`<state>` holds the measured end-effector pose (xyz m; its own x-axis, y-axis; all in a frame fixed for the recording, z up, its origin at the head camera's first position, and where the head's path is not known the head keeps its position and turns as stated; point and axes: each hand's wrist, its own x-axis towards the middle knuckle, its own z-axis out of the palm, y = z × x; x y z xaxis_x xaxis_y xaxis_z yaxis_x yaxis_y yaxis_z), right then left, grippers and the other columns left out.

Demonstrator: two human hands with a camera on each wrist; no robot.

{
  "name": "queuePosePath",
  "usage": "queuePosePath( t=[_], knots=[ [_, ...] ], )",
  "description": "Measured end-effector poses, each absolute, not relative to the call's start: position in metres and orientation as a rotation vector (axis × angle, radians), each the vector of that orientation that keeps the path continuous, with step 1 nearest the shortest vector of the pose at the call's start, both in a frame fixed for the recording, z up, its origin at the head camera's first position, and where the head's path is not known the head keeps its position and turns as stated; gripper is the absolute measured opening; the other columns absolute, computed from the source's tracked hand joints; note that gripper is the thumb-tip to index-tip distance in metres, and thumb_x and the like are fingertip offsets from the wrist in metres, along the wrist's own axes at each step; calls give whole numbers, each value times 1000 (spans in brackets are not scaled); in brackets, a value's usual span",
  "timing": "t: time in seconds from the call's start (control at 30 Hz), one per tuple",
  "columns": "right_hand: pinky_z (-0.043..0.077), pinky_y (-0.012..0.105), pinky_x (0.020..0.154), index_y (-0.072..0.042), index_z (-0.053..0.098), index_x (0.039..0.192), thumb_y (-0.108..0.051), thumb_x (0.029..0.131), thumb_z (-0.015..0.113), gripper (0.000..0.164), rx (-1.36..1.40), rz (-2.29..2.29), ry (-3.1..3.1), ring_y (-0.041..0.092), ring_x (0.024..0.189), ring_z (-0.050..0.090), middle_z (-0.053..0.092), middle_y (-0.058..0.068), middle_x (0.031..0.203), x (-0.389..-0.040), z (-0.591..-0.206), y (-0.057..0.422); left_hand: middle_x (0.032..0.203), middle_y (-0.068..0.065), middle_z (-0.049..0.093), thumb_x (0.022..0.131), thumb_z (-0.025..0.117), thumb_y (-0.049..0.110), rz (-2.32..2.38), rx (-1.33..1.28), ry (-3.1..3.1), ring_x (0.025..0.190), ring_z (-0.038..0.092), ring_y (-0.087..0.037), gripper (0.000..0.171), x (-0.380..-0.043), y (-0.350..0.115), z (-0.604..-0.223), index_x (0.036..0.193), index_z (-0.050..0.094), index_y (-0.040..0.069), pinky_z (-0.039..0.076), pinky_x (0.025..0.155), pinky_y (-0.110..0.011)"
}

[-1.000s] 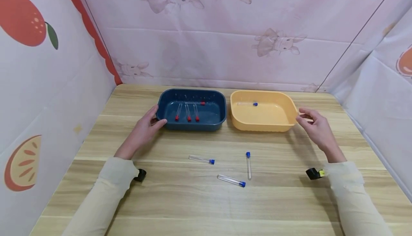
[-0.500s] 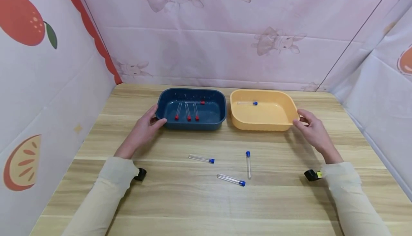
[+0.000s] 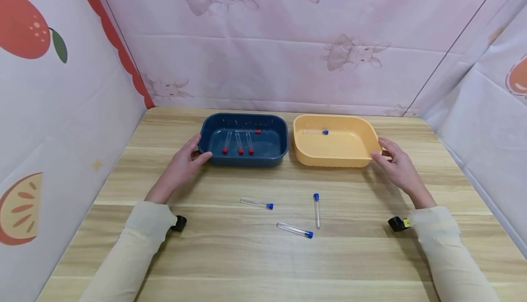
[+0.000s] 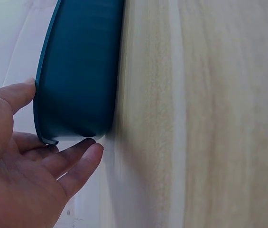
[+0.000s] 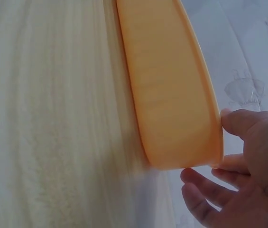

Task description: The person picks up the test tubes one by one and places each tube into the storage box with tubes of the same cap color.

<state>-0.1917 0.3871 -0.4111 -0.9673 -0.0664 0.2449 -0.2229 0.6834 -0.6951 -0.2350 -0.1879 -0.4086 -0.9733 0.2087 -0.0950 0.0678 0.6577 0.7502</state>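
My left hand point(image 3: 181, 167) grips the left end of a dark blue plastic basin point(image 3: 247, 160), thumb at the rim and fingers against the end wall. Several clear test tubes with red caps point(image 3: 240, 143) lie inside it. On the other side, my right hand point(image 3: 400, 167) holds the right end of a yellow basin point(image 3: 333, 160) in the same manner; its thumb point(image 5: 240, 122) meets the rim in the right wrist view. One blue-capped test tube point(image 3: 314, 132) lies in the yellow basin. Both basins sit on the table, side by side with a narrow gap.
Three blue-capped tubes lie loose on the wooden table point(image 3: 230, 265) in front of the basins: a left tube point(image 3: 256, 203), an upright-pointing tube point(image 3: 316, 211) and a nearer tube point(image 3: 294, 230). Printed cloth point(image 3: 263, 78) hangs behind and at both sides.
My right hand has closed in on the yellow basin's right end and now holds it. The left hand stays on the blue basin. The head view has shifted slightly.
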Motion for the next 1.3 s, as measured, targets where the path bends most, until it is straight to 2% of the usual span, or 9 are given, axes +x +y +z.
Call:
queuePosePath(
  t=[0.27, 0.47, 0.83, 0.93, 1.03, 1.3],
  knots=[
    [36, 0, 85, 12, 47, 147, -12, 104, 64, 52, 252, 1157, -2666, 49, 118, 52, 40, 34, 153, -191, -412, 386, 172, -15, 10, 106, 53, 50, 1199, 259, 2726, 152, 29, -38, 85, -235, -188, -409, 166, 11, 6, 26, 122, -52],
    [39, 7, 84, 9, 45, 150, -16, 102, 68, 60, 215, 1151, -2713, 47, 123, 48, 38, 32, 156, -191, -411, 389, 172, -13, 10, 107, 52, 49, 1198, 258, 2735, 150, 33, -38, 84, -235, -188, -409, 166, 11, 7, 30, 120, -52],
    [40, 5, 80, 9, 45, 150, -15, 100, 71, 61, 179, 1114, -2738, 44, 122, 49, 38, 31, 157, -191, -411, 391, 172, -13, 10, 107, 53, 47, 1295, 282, 2759, 151, 30, -39, 83, -233, -187, -410, 166, 12, 7, 36, 116, -54],
    [40, 5, 80, 9, 46, 149, -14, 100, 71, 60, 184, 1118, -2730, 45, 121, 50, 39, 32, 156, -190, -412, 391, 171, -15, 17, 107, 54, 46, 1348, 284, 2812, 150, 31, -39, 81, -231, -185, -407, 166, 16, 7, 38, 114, -56],
    [41, 6, 82, 10, 46, 149, -13, 100, 71, 60, 190, 1131, -2715, 46, 120, 51, 39, 32, 155, -189, -412, 390, 166, -19, 27, 107, 56, 42, 1413, 276, 2876, 144, 38, -39, 74, -226, -180, -402, 164, 25, 7, 41, 113, -57],
    [42, 7, 84, 11, 47, 148, -13, 99, 72, 60, 190, 1139, -2710, 47, 120, 52, 40, 33, 155, -187, -411, 389, 143, -19, 49, 106, 62, 19, 1512, 374, 2963, 121, 54, -36, 51, -198, -160, -390, 151, 48, 2, 51, 102, -53]
  ],
)
